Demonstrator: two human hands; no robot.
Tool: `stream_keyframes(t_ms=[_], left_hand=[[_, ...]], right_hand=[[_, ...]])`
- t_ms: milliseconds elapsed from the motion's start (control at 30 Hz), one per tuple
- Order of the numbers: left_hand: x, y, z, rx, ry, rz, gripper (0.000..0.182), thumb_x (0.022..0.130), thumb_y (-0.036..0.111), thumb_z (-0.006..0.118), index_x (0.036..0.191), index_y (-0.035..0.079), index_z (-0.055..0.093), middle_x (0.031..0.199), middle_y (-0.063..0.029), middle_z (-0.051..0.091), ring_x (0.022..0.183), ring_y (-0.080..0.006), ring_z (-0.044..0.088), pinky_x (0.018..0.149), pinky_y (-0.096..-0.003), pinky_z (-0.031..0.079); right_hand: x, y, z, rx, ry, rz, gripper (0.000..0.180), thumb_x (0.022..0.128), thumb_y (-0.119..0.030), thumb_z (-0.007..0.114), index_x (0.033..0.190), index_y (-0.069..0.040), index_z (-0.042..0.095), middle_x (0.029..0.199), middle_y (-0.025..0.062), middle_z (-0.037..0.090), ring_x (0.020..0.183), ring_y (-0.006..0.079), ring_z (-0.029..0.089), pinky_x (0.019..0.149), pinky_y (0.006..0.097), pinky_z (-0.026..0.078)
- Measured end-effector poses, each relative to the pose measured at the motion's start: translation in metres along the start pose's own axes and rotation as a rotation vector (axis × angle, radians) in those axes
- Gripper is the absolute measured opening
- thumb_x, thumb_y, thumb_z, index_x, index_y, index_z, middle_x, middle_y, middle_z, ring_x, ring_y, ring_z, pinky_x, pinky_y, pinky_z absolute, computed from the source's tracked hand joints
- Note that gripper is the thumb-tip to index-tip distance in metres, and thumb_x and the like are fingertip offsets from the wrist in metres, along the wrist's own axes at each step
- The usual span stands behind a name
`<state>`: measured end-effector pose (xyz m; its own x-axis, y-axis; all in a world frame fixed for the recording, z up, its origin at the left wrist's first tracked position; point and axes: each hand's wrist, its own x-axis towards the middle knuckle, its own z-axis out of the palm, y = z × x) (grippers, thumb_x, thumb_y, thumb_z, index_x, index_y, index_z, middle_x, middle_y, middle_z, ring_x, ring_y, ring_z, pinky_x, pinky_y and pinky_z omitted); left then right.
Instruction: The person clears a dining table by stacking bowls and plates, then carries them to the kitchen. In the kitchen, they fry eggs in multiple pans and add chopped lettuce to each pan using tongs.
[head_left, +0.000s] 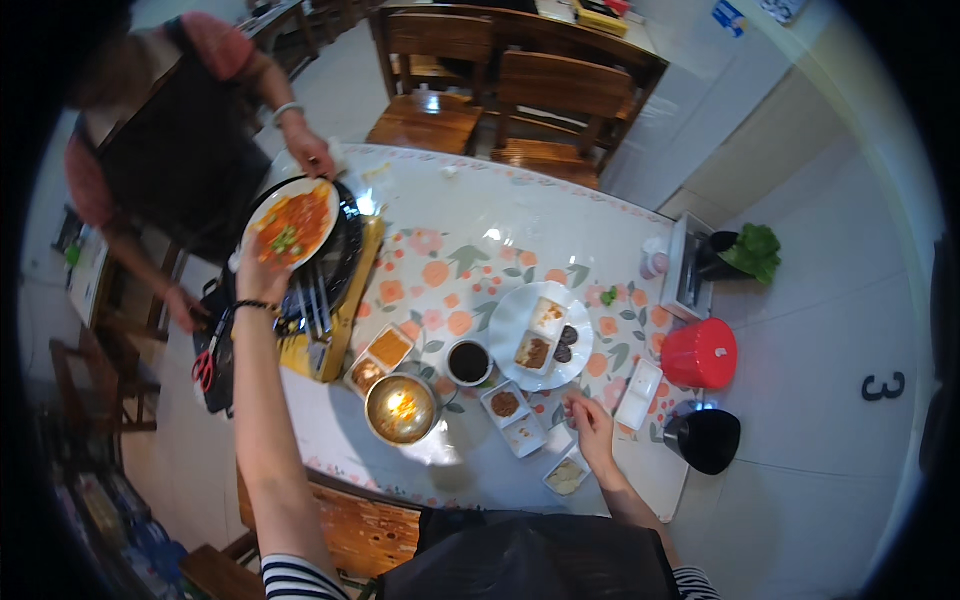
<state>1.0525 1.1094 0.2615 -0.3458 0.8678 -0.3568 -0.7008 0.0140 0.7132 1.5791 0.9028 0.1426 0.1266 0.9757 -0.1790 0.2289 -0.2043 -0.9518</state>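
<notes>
My left hand (264, 270) grips the near rim of a white plate (334, 206) at the far left. On it lies food in red sauce (296, 225) topped with chopped green pieces. A co-worker's hand (309, 154) is at the plate's far rim. Beneath the plate is a black pan (349, 247) on a yellow portable stove (349, 330), with metal tongs (313, 307) over the pan's near side. My right hand (592, 431) hovers over the table's near right part, fingers loosely bent, nothing visible in them. Close to it are a small dish of pale food (566, 476) and a two-part sauce dish (525, 435).
A metal bowl (401, 427), a cup of dark liquid (469, 363) and a scalloped plate (510, 311) stand on the flowered table. Along the right wall are a red container (697, 352) and a black one (705, 441). Red-handled scissors (204, 367) lie left of the stove.
</notes>
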Motion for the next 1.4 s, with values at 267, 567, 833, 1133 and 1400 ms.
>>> stream_keyframes(t_ms=[267, 567, 833, 1133, 1400], left_hand=[[-0.139, -0.081, -0.045, 0.855, 0.118, 0.474, 0.038, 0.097, 0.025, 0.048, 0.125, -0.001, 0.054, 0.132, -0.0127, 0.051, 0.128, -0.0203, 0.041, 0.106, -0.0318, 0.031], [-0.259, -0.135, -0.060, 0.742, 0.219, 0.243, 0.021, 0.091, 0.009, 0.057, 0.111, 0.006, 0.063, 0.127, -0.0081, 0.048, 0.114, -0.0151, 0.049, 0.092, -0.0267, 0.043], [-0.254, -0.108, -0.064, 0.660, 0.158, 0.133, 0.021, 0.090, 0.007, 0.057, 0.109, 0.006, 0.063, 0.126, -0.0068, 0.050, 0.118, -0.0157, 0.046, 0.092, -0.0272, 0.042], [-0.239, -0.042, -0.125, 0.646, 0.145, 0.222, 0.025, 0.087, -0.003, 0.056, 0.111, 0.002, 0.060, 0.128, -0.0083, 0.043, 0.114, -0.0147, 0.049, 0.087, -0.0247, 0.044], [-0.207, -0.015, -0.134, 0.637, 0.072, 0.246, 0.025, 0.085, 0.000, 0.059, 0.110, 0.001, 0.060, 0.128, -0.0120, 0.044, 0.113, -0.0194, 0.048, 0.092, -0.0298, 0.042]], right_hand=[[0.211, 0.069, -0.050, -0.738, 0.266, -0.409, 0.051, 0.078, -0.017, 0.062, 0.125, 0.001, 0.052, 0.118, 0.0230, 0.055, 0.115, 0.0377, 0.048, 0.103, 0.0436, 0.033], [0.258, 0.025, -0.017, -0.428, 0.211, -0.150, 0.009, 0.082, -0.004, 0.063, 0.089, 0.002, 0.062, 0.074, 0.0064, 0.061, 0.065, 0.0168, 0.056, 0.062, 0.0281, 0.045], [0.197, -0.197, 0.191, 0.239, -0.306, -0.300, 0.012, 0.082, -0.006, 0.068, 0.091, -0.001, 0.063, 0.076, 0.0016, 0.063, 0.066, 0.0067, 0.058, 0.058, 0.0189, 0.046], [0.215, -0.241, 0.408, -0.016, -0.539, -0.196, 0.037, 0.081, 0.000, 0.064, 0.117, 0.000, 0.057, 0.094, 0.0063, 0.065, 0.076, 0.0093, 0.061, 0.058, 0.0203, 0.047], [0.201, -0.227, 0.352, 0.554, -0.582, 0.160, 0.042, 0.087, -0.015, 0.066, 0.125, -0.004, 0.053, 0.111, 0.0087, 0.062, 0.091, 0.0143, 0.061, 0.067, 0.0263, 0.049]])
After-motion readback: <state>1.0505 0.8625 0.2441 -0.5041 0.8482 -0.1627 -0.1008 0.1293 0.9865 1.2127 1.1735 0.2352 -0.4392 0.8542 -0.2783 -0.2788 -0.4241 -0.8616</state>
